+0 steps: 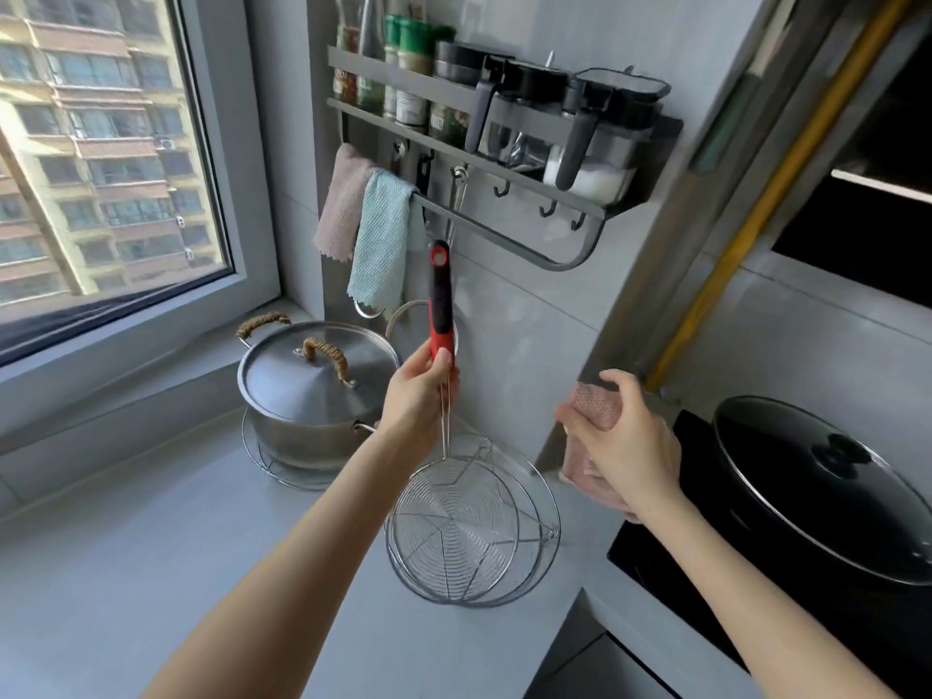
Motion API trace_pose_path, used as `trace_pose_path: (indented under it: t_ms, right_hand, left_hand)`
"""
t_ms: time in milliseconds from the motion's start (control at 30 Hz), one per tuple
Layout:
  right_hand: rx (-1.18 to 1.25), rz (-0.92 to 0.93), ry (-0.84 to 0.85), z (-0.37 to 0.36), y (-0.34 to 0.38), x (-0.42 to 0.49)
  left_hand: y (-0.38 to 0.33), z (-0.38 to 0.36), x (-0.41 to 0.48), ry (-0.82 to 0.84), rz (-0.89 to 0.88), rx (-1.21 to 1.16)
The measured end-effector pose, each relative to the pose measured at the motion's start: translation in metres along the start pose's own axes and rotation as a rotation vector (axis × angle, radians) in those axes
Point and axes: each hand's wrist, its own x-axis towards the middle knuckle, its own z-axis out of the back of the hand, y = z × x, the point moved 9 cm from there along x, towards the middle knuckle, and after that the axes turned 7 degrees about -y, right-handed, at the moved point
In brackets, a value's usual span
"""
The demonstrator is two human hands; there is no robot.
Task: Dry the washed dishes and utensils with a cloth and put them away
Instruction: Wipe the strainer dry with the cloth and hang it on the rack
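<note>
One skimmer (469, 527), handle (440, 295) between left fingers (444, 358)

hands (418, 396) (625, 446): 2 | cloths (595, 406) (343, 204) (381, 244): 3 | wire skimmer (471, 527): 1 | steel pot (312, 391): 1 | black pan (807, 491): 1 | wall rack (504, 143): 1

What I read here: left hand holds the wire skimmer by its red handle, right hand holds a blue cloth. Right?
Only the cloth colour is wrong. In the head view the right hand holds a pink cloth; the blue cloth hangs on the wall rack. The left hand does hold the wire skimmer by its red handle.
</note>
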Motion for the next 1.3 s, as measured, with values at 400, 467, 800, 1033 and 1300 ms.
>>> trace_pose_path:
  t_ms: [400, 467, 800, 1033, 1300]
  right_hand:
    - [-0.07, 0.029, 0.04, -0.025, 0.02, 0.032]
    - [-0.082, 0.02, 0.054, -0.032, 0.021, 0.038]
    - [-0.147, -0.02, 0.061, -0.043, -0.002, 0.053]
    - [-0.182, -0.043, 0.023, -0.036, -0.016, 0.058]
    - [-0.186, -0.036, 0.049, -0.043, -0.021, 0.055]
  left_hand:
    - [0.01, -0.021, 0.061, 0.092, 0.05, 0.189]
    - [0.018, -0.022, 0.071, 0.118, 0.068, 0.18]
    - [0.059, -0.063, 0.066, 0.331, -0.005, 0.217]
    - [0.034, -0.11, 0.068, 0.408, -0.066, 0.195]
    - [0.036, -0.119, 0.074, 0.382, -0.029, 0.254]
